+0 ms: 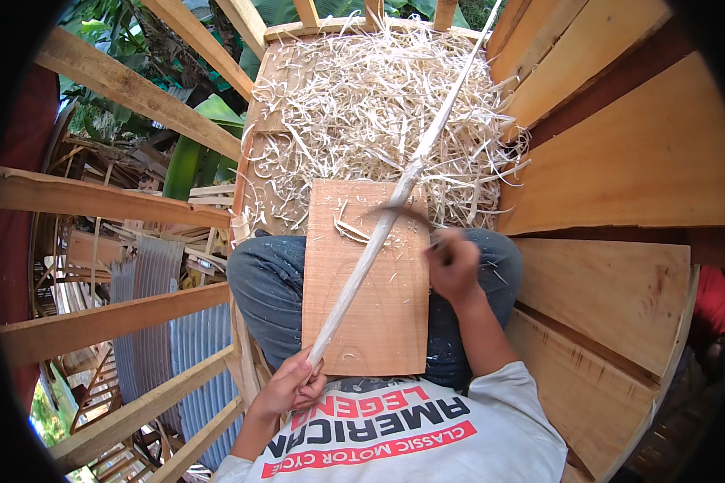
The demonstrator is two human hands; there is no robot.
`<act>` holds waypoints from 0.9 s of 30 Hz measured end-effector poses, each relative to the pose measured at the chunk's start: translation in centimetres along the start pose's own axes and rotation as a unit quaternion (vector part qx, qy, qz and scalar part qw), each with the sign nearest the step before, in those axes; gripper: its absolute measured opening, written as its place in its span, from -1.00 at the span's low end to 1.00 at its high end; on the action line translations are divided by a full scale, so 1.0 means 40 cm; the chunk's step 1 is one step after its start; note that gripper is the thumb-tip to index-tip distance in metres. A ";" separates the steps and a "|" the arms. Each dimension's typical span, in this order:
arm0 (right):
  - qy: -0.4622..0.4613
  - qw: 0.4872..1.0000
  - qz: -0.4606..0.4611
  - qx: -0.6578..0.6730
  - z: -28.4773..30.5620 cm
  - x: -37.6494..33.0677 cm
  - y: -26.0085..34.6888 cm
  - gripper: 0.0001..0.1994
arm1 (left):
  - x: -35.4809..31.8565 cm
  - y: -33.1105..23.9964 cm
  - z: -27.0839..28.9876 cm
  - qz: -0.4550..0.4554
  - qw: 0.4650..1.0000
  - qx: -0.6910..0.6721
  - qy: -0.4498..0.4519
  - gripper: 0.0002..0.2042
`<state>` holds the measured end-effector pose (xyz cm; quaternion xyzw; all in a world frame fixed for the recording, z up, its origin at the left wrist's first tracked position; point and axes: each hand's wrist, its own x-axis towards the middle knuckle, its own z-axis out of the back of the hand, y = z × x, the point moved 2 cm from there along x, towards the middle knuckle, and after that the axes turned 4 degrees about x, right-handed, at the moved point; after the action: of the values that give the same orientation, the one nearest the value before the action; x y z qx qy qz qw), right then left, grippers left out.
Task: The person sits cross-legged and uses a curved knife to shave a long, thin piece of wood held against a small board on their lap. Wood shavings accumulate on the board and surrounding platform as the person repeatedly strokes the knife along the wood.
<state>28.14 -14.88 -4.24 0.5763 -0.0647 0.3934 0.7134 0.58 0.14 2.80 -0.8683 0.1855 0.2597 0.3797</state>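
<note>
A long pale wooden stick (361,270) slants across my lap from lower left to far upper right. My left hand (292,384) is closed around its near end, close to my shirt. In my right hand (454,266), a curved dark-bladed knife (411,212) is gripped, its handle mostly hidden by the fingers. The blade lies across the stick near its middle and looks slightly blurred. Under the stick, a flat wooden board (362,322) rests on my lap, with a few curled shavings (351,229) on its upper part.
A heap of pale wood shavings (362,105) covers much of the floor ahead of my crossed legs. Wooden rails (113,201) stand at the left, with corrugated metal sheets (201,354) beyond them. Wide wooden planks (620,153) form a wall close on the right.
</note>
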 end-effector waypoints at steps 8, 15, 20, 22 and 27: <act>-0.195 0.948 -0.221 0.118 0.021 -0.020 -0.079 -0.83 | -0.002 -0.002 0.000 -0.016 0.999 -0.043 0.009 -0.71; -0.279 0.836 -0.341 0.328 0.020 0.011 -0.092 -0.76 | 0.008 0.014 -0.009 0.003 0.991 -0.119 0.053 -0.71; -0.011 0.977 -0.182 0.109 -0.010 -0.058 -0.069 -0.68 | 0.036 0.021 -0.049 0.049 0.977 -0.173 0.111 -0.70; 0.035 0.987 -0.129 0.085 -0.022 -0.037 -0.036 -0.66 | 0.047 0.012 -0.045 0.054 0.978 -0.164 0.115 -0.70; 0.083 0.983 -0.116 0.113 -0.014 -0.037 -0.049 -0.57 | 0.052 0.012 -0.037 0.058 0.975 -0.184 0.114 -0.68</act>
<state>28.17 -15.16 -6.77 0.6220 0.1065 0.3594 0.6875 2.44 -1.52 2.17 -0.9349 0.2268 0.2102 0.1744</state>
